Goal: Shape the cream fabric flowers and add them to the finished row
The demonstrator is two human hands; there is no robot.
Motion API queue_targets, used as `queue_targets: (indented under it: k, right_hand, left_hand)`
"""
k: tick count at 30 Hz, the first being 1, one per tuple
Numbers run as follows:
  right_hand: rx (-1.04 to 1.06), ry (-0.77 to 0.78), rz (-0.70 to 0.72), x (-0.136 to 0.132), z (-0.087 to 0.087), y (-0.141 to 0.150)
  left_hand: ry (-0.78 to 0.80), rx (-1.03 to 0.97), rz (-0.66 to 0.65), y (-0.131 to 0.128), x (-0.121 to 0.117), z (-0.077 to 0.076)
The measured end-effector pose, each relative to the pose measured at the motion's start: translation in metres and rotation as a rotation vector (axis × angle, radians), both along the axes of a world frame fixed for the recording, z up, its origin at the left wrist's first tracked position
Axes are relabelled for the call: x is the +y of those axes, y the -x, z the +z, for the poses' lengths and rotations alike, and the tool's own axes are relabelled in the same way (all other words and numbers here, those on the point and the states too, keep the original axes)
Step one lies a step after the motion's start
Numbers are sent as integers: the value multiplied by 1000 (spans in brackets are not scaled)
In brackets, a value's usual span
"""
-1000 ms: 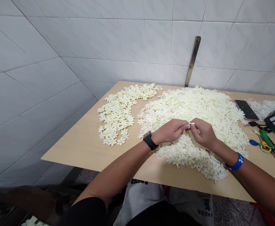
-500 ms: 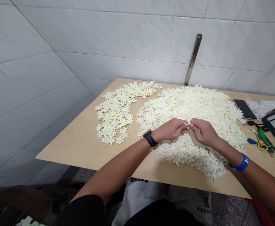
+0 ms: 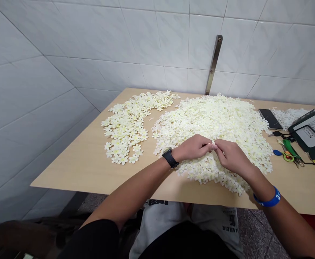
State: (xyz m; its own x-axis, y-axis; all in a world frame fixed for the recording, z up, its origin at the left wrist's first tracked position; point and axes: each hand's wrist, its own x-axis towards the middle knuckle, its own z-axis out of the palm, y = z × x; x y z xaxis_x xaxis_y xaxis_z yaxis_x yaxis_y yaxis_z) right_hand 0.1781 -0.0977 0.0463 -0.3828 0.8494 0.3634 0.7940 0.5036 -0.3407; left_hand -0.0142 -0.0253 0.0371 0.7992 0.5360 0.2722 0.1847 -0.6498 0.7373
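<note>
Over the bench (image 3: 73,172) | left hand (image 3: 192,148), right hand (image 3: 232,157): fingers (image 3: 208,146) pressed together, pinching a small white flower (image 3: 213,145), mostly hidden, just above the big flower pile (image 3: 213,122) | risk: a slipping pinch could drop it back among the others

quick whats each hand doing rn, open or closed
left hand: closed, fingertips pinching a small cream-white flower piece
right hand: closed, fingertips pinching the same piece from the other side
</note>
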Motion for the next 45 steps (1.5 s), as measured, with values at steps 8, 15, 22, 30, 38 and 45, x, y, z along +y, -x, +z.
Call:
queue_targets:
  k: [8,15,22,30,38,45]
  right_hand:
    - [175,86,-98,-23,-7,-16]
    - [339,101,-54,-61,-21,3]
    - [339,-24,4,-68,-48,16]
    - [103,-141,85,-66,-52,13]
    - [-40,-222,103,-47,-9,0]
    - [233,-243,-56,-43,-10,11]
  left_hand:
    - [49,215,-54,-11,-20,22]
    - [230,102,195,3,-86,-6]
    - [370,4,193,12,-99,-30]
    - [328,127,195,13,-95,-21]
    - [-56,219,124,11,-68,24]
    - [-64,-44,329,-3,-73,6]
